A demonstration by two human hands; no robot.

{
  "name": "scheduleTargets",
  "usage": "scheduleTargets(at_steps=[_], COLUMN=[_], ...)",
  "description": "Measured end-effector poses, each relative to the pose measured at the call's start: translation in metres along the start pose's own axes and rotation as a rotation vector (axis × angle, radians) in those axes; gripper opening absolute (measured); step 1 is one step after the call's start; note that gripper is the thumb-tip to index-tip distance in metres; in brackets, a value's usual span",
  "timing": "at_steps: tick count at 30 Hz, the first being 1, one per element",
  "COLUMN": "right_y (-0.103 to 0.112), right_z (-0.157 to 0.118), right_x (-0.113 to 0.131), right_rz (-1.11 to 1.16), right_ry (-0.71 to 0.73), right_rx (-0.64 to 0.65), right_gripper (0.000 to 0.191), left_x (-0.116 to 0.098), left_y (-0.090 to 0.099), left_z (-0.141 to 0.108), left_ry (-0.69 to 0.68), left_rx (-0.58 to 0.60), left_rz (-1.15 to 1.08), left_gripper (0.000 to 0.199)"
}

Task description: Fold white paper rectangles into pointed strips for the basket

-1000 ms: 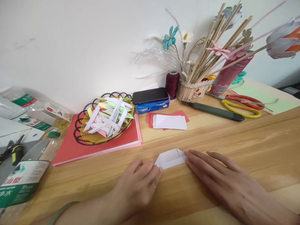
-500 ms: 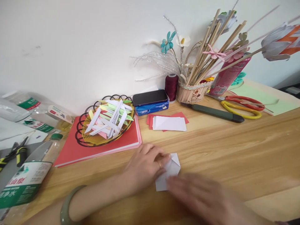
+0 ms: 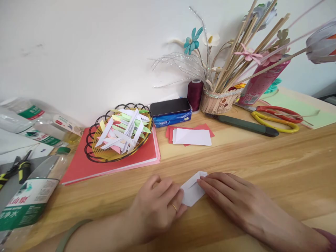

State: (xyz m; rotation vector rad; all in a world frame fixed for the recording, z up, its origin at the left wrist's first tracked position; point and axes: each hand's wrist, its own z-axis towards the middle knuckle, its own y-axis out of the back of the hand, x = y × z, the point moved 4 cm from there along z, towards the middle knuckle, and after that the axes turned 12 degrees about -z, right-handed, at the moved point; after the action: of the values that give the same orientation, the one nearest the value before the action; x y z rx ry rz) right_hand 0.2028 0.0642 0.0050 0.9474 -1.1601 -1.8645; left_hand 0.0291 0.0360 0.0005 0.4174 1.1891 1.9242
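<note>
A small folded white paper (image 3: 193, 190) lies on the wooden table between my two hands. Its upper edge is folded over, and a fold crosses its middle. My left hand (image 3: 160, 206), with a ring on one finger, has its fingers curled and pinches the paper's left end. From the right, my right hand (image 3: 233, 199) rests its fingertips on the paper's upper right corner, fingers stretched out and close together. Behind them lies a stack of white paper strips (image 3: 193, 137) on red strips (image 3: 209, 128).
A basket of folded paper strips (image 3: 96, 154) sits on red sheets (image 3: 76, 168). Bottles (image 3: 31, 196) stand or lie at the left. A phone (image 3: 170, 106), thread spool (image 3: 195, 95), flower basket (image 3: 220, 101), green-handled tool (image 3: 244, 125) and scissors (image 3: 275, 120) line the back.
My left hand has moved down to the paper's left end. My right hand has moved up to its upper right corner. The paper has turned, and the view has shifted slightly.
</note>
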Motion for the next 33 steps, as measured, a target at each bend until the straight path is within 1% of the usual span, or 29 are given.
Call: scheduleTargets(at_steps=[4,7,9,12,15,18,22,25,28,33], right_y=[-0.013,-0.02,-0.021,-0.019,-0.016,-0.012,-0.013,-0.016,-0.02,-0.025], right_z=[-0.002,-0.002,-0.002,-0.002,0.0,0.002,0.004,0.007,0.009,0.01], right_x=[-0.004,-0.007,-0.009,-0.011,-0.014,-0.019,-0.023,-0.025,-0.026,-0.025], right_rz=[0.082,0.157,0.165,0.171,0.195,0.223,0.309,0.401,0.475,0.485], right_ry=[-0.104,-0.169,-0.164,-0.097,-0.077,-0.123,-0.172,-0.224,-0.284,-0.356], right_rx=[0.074,0.113,0.096,0.063,0.049,0.02,0.03,0.043,0.08,0.134], right_gripper=[0.031,0.029,0.026,0.023,0.022,0.019,0.022,0.024,0.021,0.02], left_x=[0.002,0.004,0.003,0.003,0.006,0.009,0.014,0.017,0.02,0.023], left_y=[-0.004,-0.007,-0.007,-0.004,-0.001,0.0,0.001,0.0,-0.002,-0.005], left_z=[-0.001,0.001,0.003,0.008,0.01,0.01,0.009,0.009,0.009,0.006], left_ry=[-0.055,-0.048,-0.039,-0.007,0.07,0.16,0.274,0.354,0.43,0.512], left_rx=[0.015,0.043,0.035,-0.037,-0.093,-0.111,-0.139,-0.135,-0.112,-0.075], left_rz=[0.135,0.115,0.075,0.01,-0.08,-0.177,-0.299,-0.369,-0.424,-0.501], left_gripper=[0.013,0.01,0.008,0.012,0.011,0.011,0.013,0.012,0.012,0.012])
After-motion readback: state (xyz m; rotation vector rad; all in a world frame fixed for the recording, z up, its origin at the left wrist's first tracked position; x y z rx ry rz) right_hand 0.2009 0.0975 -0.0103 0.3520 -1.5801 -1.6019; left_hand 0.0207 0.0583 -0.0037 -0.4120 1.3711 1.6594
